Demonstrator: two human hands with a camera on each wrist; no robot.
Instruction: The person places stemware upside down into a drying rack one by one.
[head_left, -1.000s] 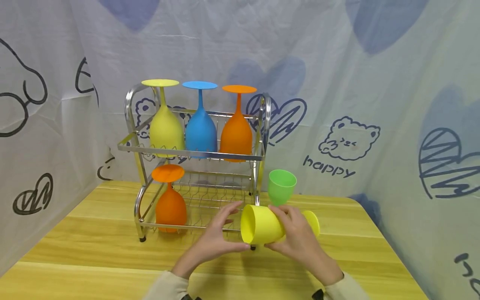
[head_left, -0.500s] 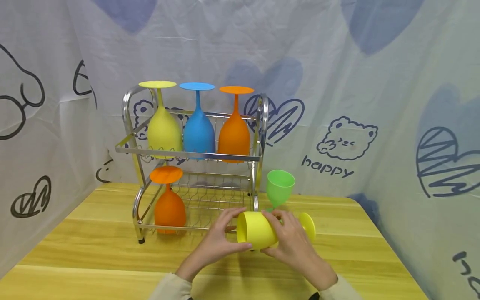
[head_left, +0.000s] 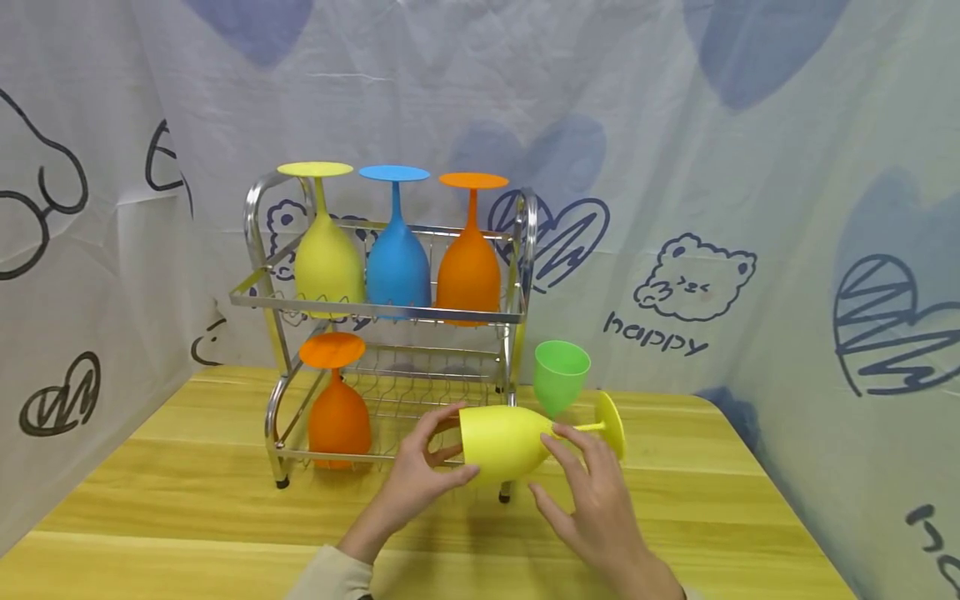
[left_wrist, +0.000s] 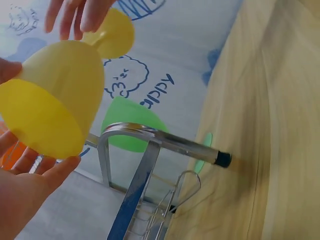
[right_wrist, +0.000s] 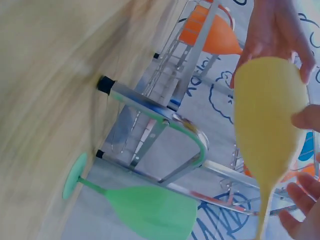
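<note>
A yellow plastic goblet point(head_left: 502, 442) lies sideways in the air before the rack, its mouth to the left and its foot to the right. My left hand point(head_left: 418, 471) holds it by the rim, thumb below and fingers on the far side; the left wrist view shows the mouth of the goblet point(left_wrist: 40, 117) between them. My right hand point(head_left: 600, 500) is at the stem end, with fingertips at the bowl's base and the thumb apart from it. In the right wrist view one fingertip point(right_wrist: 306, 118) overlaps the bowl.
A two-tier metal rack point(head_left: 375, 308) stands behind the hands. Upside down on its top tier are a yellow goblet point(head_left: 328, 262), a blue goblet point(head_left: 397, 267) and an orange goblet point(head_left: 468, 275). Another orange goblet point(head_left: 339, 421) is below left. A green goblet point(head_left: 561, 379) stands upright to the right.
The yellow goblet has turned so its mouth faces left, and shifted slightly left. My left hand has taken hold of its rim. My right hand has loosened from the bowl, its thumb coming away.
</note>
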